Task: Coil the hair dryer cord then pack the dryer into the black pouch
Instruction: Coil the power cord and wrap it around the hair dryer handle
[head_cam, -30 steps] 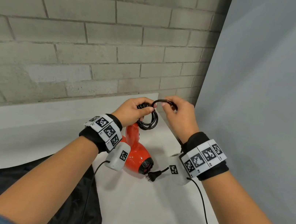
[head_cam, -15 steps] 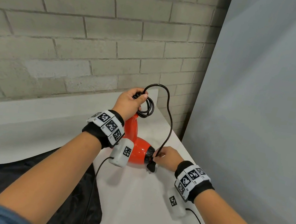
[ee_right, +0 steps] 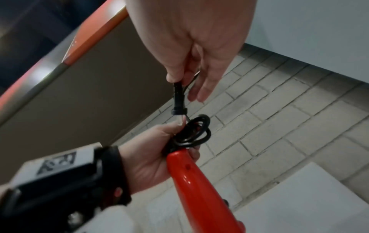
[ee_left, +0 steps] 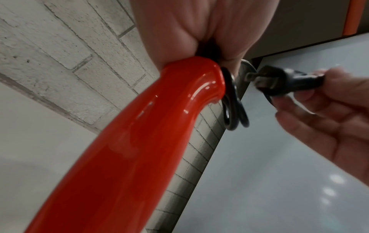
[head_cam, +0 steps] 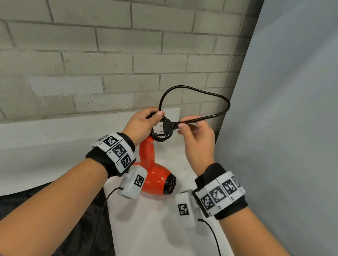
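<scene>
A red hair dryer (head_cam: 157,179) stands nozzle-down on the white table (head_cam: 158,236), its handle (ee_left: 139,134) pointing up. My left hand (head_cam: 142,124) grips the handle's top together with several black cord coils (head_cam: 162,136) (ee_right: 192,134). My right hand (head_cam: 195,136) pinches the plug (head_cam: 169,126) (ee_left: 283,83) between thumb and forefinger, right beside the coils. A last loose cord loop (head_cam: 199,93) arches above both hands. The black pouch (head_cam: 61,228) lies flat at the lower left, partly hidden by my left forearm.
A grey brick wall (head_cam: 89,39) runs along the table's back. A pale blue panel (head_cam: 306,126) closes off the right side. Thin black wrist-camera cables (head_cam: 217,251) trail over the table near me.
My right hand picked the plug up from beside the dryer's nozzle and carried it up to the coils in my left hand, leaving a loop overhead. The left hand kept its grip.
</scene>
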### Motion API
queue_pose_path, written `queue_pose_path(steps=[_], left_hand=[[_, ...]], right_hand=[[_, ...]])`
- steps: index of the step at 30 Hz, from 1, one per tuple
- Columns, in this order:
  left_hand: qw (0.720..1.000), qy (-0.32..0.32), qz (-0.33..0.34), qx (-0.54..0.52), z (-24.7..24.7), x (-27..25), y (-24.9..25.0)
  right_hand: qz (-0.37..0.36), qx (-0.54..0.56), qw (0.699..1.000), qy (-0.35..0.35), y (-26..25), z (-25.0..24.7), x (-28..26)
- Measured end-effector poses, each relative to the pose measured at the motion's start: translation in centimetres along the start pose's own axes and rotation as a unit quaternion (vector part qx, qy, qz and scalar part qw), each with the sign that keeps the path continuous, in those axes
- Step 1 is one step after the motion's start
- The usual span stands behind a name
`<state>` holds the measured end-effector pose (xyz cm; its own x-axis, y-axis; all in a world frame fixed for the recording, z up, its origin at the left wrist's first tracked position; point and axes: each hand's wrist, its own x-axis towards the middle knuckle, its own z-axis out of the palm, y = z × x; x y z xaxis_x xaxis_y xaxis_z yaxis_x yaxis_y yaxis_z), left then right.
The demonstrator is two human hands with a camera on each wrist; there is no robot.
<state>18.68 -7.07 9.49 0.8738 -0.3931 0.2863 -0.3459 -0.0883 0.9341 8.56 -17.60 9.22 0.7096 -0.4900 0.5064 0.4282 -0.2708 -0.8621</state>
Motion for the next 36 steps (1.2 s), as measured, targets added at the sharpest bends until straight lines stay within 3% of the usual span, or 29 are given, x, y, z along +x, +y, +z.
queue_pose_path(steps=[7, 14, 19, 23, 25, 29, 33, 36], left_hand=[[0.999, -0.016, -0.020, -0.029, -0.4, -0.2, -0.2], [0.999, -0.010, -0.022, -0.049, -0.6, 0.0, -0.4], [0.999, -0.002, -0.027, -0.047, -0.5, 0.2, -0.5], [0.999, -0.004, -0.023, -0.043, -0.4, 0.2, -0.3], [0.999, -0.013, -0.020, -0.034, -0.4, 0.2, -0.3], [0.997, -0.058, -0.026, -0.042, 0.1, -0.3, -0.2], [0.996, -0.075, -0.011, -0.045, 0.4, -0.8, 0.1], [0.992, -0.106, -0.001, -0.073, 0.2, -0.9, 0.2]], right_hand=[[-0.035, -0.118, 0.992, 0.027, 1.3, 1.7, 0.1], [-0.136, -0.252, 0.958, -0.029, 1.5, 1.6, -0.6], [-0.109, -0.308, 0.944, -0.045, 0.6, 1.6, -0.2], [-0.189, -0.405, 0.888, -0.110, -0.6, 1.8, -0.6], [-0.171, -0.426, 0.879, -0.132, -0.8, 2.0, -0.5], [-0.093, -0.443, 0.883, -0.127, 0.2, 2.3, 0.0], [-0.020, -0.277, 0.960, -0.023, 1.4, 2.8, 0.5], [0.052, -0.197, 0.970, -0.130, 1.7, 2.4, 1.6]])
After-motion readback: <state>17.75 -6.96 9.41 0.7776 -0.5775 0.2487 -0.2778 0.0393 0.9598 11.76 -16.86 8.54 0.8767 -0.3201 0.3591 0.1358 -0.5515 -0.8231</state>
